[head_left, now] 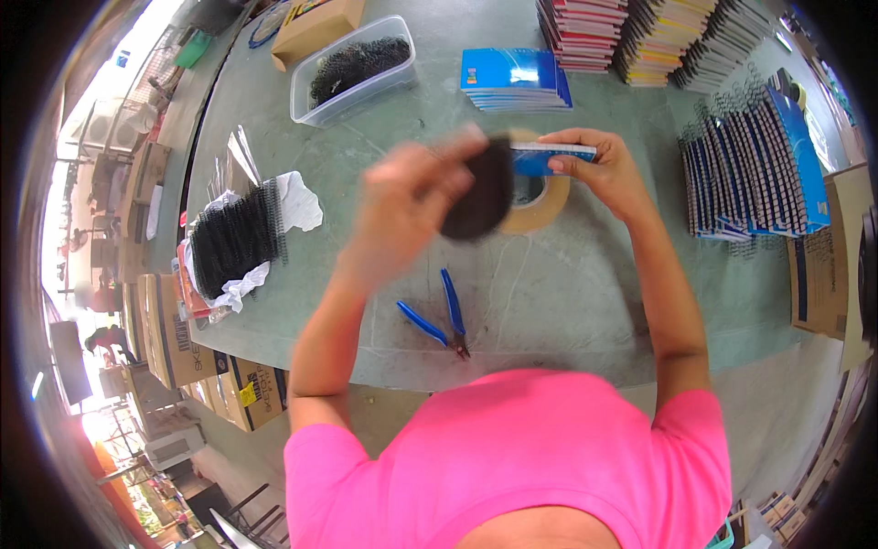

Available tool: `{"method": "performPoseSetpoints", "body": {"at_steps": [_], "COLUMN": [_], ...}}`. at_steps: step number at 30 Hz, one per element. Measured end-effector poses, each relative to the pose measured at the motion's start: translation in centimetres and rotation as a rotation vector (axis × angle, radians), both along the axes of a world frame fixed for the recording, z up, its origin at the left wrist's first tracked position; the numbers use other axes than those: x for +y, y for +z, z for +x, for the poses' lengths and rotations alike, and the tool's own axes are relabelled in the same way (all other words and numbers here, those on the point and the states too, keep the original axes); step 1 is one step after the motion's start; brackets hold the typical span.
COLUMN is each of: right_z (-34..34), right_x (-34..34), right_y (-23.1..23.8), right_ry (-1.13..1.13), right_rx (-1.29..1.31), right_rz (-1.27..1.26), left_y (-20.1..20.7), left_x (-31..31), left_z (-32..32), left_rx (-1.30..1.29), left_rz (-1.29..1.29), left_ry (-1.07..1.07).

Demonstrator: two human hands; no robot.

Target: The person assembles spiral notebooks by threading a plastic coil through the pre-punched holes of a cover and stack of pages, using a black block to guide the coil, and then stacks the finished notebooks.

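While the right hand (609, 174) pinches a blue booklet (538, 164), blurred left hand (395, 209) at a black disc (479, 197), grip unclear, blue-handled nippers (454, 304) by the tabletop (567, 320)'s near edge

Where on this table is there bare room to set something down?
Bare table lies between the pliers and the right forearm, nearer the body than the tape roll. Another patch sits between the black coils, the tub and the left hand. Crowded: the upper right, with notebook stacks, and around both hands.
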State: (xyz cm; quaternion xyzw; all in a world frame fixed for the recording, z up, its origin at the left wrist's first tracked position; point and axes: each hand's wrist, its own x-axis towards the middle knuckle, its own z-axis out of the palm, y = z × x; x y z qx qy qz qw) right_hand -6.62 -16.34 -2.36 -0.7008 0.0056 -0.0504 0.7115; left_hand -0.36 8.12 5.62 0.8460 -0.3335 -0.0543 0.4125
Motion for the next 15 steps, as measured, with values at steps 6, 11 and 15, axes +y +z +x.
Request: {"method": "performPoseSetpoints", "body": {"at_steps": [6,11,15], "right_z": [0.0,-0.2,0.0], "right_x": [0.3,0.9,0.8], "right_y": [-0.4,-0.2,-0.5], "right_ry": [-0.007,-0.033,-0.021], "right_rx": [0.05,0.047,-0.006], "right_rz": [0.064,0.082,0.098], "left_y": [-0.4,-0.8,-1.0], "left_x": [-1.0,-1.6,-1.4], "left_z": [1.2,1.1,-0.6], "left_rx": [-0.249,-0.129,0.136], "left_rz": [0.004,-0.034,0.079], "left_ry": [-0.347,-0.066,-0.246]}}
